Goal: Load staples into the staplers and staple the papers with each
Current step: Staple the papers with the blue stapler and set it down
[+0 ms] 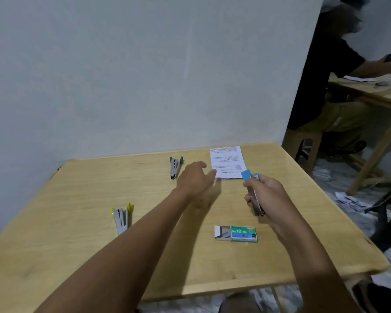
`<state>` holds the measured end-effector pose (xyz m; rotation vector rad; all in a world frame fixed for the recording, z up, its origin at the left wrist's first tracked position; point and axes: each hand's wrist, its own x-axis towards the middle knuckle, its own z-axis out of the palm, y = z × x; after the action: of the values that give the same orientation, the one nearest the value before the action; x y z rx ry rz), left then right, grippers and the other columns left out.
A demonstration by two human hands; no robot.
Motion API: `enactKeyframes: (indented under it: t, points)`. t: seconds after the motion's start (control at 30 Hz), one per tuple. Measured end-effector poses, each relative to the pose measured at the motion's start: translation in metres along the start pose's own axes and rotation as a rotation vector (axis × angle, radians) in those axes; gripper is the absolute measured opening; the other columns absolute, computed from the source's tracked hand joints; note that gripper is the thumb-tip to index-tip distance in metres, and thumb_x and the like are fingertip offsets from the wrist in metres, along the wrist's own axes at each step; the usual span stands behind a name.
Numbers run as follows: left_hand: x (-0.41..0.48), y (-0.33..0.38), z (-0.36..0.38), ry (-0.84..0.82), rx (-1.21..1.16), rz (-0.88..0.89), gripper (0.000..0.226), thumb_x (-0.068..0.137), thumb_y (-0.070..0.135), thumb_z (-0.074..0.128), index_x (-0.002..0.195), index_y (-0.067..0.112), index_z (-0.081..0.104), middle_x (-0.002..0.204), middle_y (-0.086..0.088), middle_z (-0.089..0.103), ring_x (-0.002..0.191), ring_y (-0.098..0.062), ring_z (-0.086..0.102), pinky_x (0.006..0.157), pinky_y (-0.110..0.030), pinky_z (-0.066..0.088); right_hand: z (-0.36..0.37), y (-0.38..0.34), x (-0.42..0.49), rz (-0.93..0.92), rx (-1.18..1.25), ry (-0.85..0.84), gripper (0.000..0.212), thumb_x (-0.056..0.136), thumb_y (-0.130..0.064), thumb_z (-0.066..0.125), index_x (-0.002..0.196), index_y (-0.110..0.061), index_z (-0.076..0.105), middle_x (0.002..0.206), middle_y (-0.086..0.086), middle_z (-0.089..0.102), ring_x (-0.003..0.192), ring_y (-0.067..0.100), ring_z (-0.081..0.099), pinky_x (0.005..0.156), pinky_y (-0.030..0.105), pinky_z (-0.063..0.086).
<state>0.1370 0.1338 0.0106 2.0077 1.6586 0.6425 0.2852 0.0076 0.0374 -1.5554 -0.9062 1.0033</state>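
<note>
Right hand (266, 195) is gripping the blue stapler (254, 199), fingers (248, 198) curling round its body. It is holding the stapler just above the counter (77, 256), blue end tilting up toward the paper (227, 162).

Left hand (193, 178) is reaching out over the counter, fingers loose and slightly bent, holding nothing. Its thumb is lying at the paper's near left corner; blur is hiding whether it touches.

Paper is lying flat at the counter's far right, print side up.

Teal stapler (175, 167) is lying hinged open at the far middle, just left of the left hand and apart from it. Yellow stapler (122, 219) is also lying hinged open, on the near left, well apart from the rest.

Staple box (243, 233) is sitting on the counter on the near side of the blue stapler, beside the right forearm, its inner tray sticking out to the left.

Far right: a second person (325, 86) is sitting on a stool (300, 141) at another table (370, 93). Loose sheets (350, 201) are lying on the floor.
</note>
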Motion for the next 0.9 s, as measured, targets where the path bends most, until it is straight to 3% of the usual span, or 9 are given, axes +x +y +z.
enactKeyframes:
  t: [0.1, 0.27, 0.37, 0.43, 0.53, 0.6, 0.7, 0.8, 0.9]
  points:
    - [-0.031, -0.027, -0.028, 0.093, 0.029, 0.047, 0.05, 0.09, 0.05, 0.056, 0.131, 0.022, 0.057, 0.097, 0.0, 0.07, 0.097, -0.019, 0.064, 0.078, -0.031, 0.049, 0.011, -0.006, -0.015, -0.049, -0.03, -0.045, 0.013, 0.091, -0.018, 0.06, 0.1, -0.02, 0.069, 0.066, 0.001, 0.061, 0.058, 0.014, 0.055, 0.056, 0.029, 0.043]
    - [-0.102, -0.091, -0.072, 0.375, 0.231, -0.053, 0.053, 0.09, 0.049, 0.055, 0.133, 0.019, 0.055, 0.12, -0.007, 0.059, 0.108, -0.027, 0.058, 0.08, -0.037, 0.047, 0.043, -0.009, -0.035, -0.097, -0.143, -0.154, 0.01, 0.093, -0.017, 0.062, 0.097, -0.011, 0.069, 0.076, 0.009, 0.071, 0.062, 0.015, 0.064, 0.062, 0.028, 0.051]
    - [-0.13, -0.122, -0.084, 0.339, 0.305, -0.235, 0.057, 0.088, 0.052, 0.052, 0.133, 0.017, 0.05, 0.123, -0.011, 0.056, 0.11, -0.033, 0.057, 0.086, -0.041, 0.045, 0.065, -0.007, -0.038, -0.112, -0.227, -0.205, 0.009, 0.094, -0.018, 0.062, 0.092, -0.011, 0.067, 0.077, 0.011, 0.073, 0.059, 0.015, 0.065, 0.046, 0.017, 0.046]
    - [-0.14, -0.133, -0.088, 0.278, 0.248, -0.289, 0.055, 0.088, 0.052, 0.053, 0.13, 0.017, 0.049, 0.12, -0.009, 0.06, 0.108, -0.033, 0.059, 0.086, -0.039, 0.045, 0.083, -0.004, -0.038, -0.129, -0.276, -0.224, 0.01, 0.093, -0.021, 0.063, 0.092, -0.012, 0.067, 0.077, 0.011, 0.074, 0.059, 0.016, 0.066, 0.048, 0.019, 0.051]
    - [-0.145, -0.137, -0.086, 0.317, 0.139, -0.202, 0.035, 0.088, 0.04, 0.053, 0.116, 0.019, 0.057, 0.1, -0.002, 0.069, 0.094, -0.031, 0.064, 0.075, -0.035, 0.044, 0.107, 0.003, -0.032, -0.125, -0.361, -0.227, 0.016, 0.09, -0.029, 0.064, 0.091, -0.014, 0.069, 0.074, 0.009, 0.075, 0.061, 0.021, 0.07, 0.06, 0.035, 0.058]
    - [-0.146, -0.14, -0.085, 0.386, 0.084, -0.172, 0.017, 0.086, 0.034, 0.053, 0.095, 0.021, 0.06, 0.081, 0.003, 0.067, 0.082, -0.029, 0.065, 0.068, -0.033, 0.041, 0.122, 0.006, -0.024, -0.135, -0.447, -0.206, 0.022, 0.088, -0.032, 0.063, 0.092, -0.011, 0.068, 0.076, 0.011, 0.075, 0.062, 0.025, 0.071, 0.057, 0.034, 0.055]
    - [-0.145, -0.141, -0.084, 0.413, 0.049, -0.19, 0.016, 0.085, 0.029, 0.054, 0.094, 0.022, 0.064, 0.079, 0.002, 0.068, 0.081, -0.028, 0.064, 0.071, -0.033, 0.042, 0.145, 0.004, -0.009, -0.212, -0.655, -0.178, 0.027, 0.085, -0.035, 0.06, 0.082, -0.008, 0.059, 0.078, 0.009, 0.069, 0.059, 0.024, 0.059, 0.055, 0.031, 0.044]
    - [-0.144, -0.141, -0.082, 0.423, 0.036, -0.186, 0.013, 0.084, 0.027, 0.052, 0.089, 0.023, 0.063, 0.072, 0.004, 0.065, 0.072, -0.023, 0.061, 0.068, -0.032, 0.04, 0.171, -0.001, 0.004, -0.298, -0.925, -0.149, 0.031, 0.09, -0.035, 0.057, 0.07, -0.014, 0.044, 0.073, 0.001, 0.052, 0.066, 0.024, 0.052, 0.053, 0.029, 0.035]
    - [-0.142, -0.145, -0.081, 0.422, 0.043, -0.173, 0.009, 0.083, 0.027, 0.05, 0.081, 0.023, 0.058, 0.066, 0.004, 0.061, 0.066, -0.022, 0.058, 0.069, -0.034, 0.045, 0.202, -0.004, 0.018, -0.373, -1.071, -0.123, 0.026, 0.093, -0.03, 0.055, 0.075, -0.013, 0.048, 0.076, 0.002, 0.053, 0.072, 0.026, 0.054, 0.053, 0.029, 0.033]
